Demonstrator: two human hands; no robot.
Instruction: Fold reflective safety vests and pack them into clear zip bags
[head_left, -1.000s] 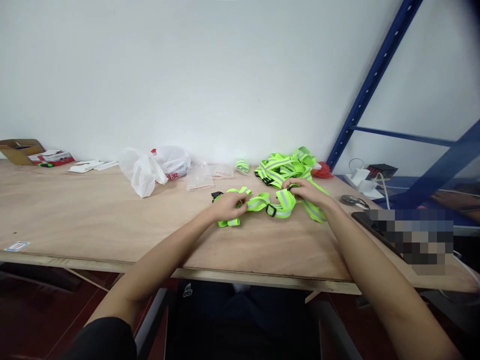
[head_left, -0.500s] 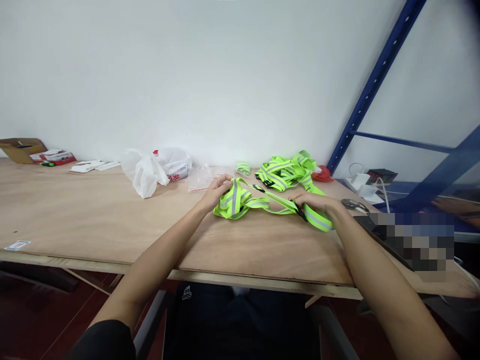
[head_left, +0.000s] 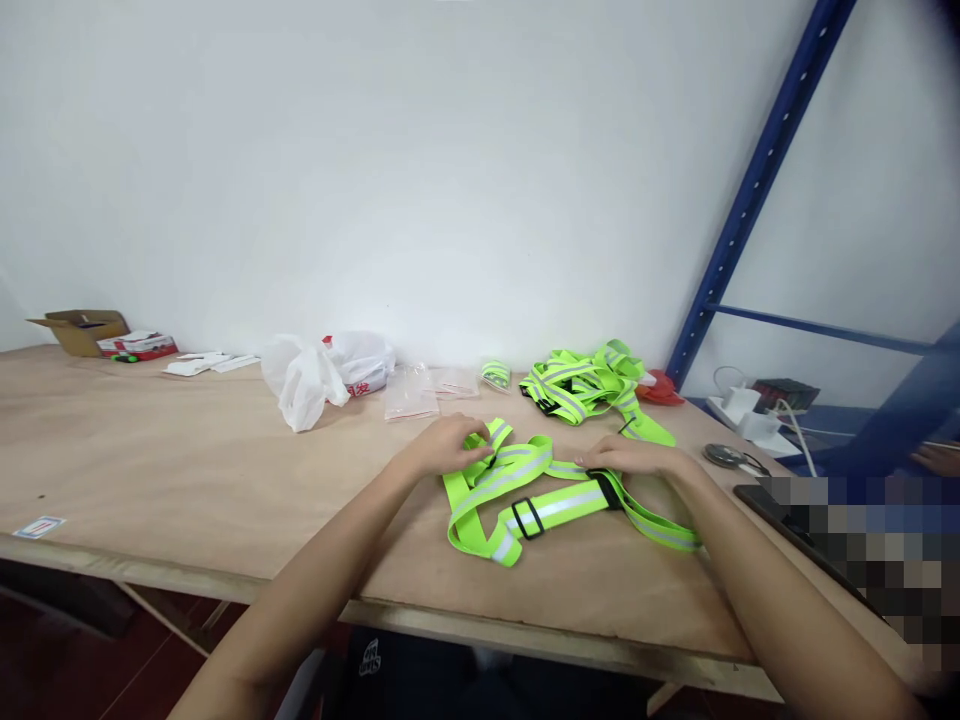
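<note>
A neon-green reflective strap [head_left: 504, 480] with silver stripes lies in loose loops on the wooden table in front of me. My left hand [head_left: 454, 445] has its fingers curled around a folded part at the strap's left end. Over on the right, my right hand [head_left: 630, 456] grips the strap beside a black buckle [head_left: 610, 490]; its thumb is mostly hidden. Between the hands, a black slider [head_left: 528, 518] sits on a flat stretch of strap. Another loop trails out under my right wrist.
Behind lies a tangled pile of similar green straps [head_left: 574, 385], beside a small bagged green roll [head_left: 496, 375]. Clear plastic bags [head_left: 412, 392], a white plastic bag [head_left: 304, 385] and a cardboard box [head_left: 82, 332] line the wall. A blue metal frame [head_left: 750, 210] rises at the right.
The strap has come nearer the table's front edge and spread out, showing the slider and a wide loop. My left fingers have curled inward over it. The camera view has tilted up.
</note>
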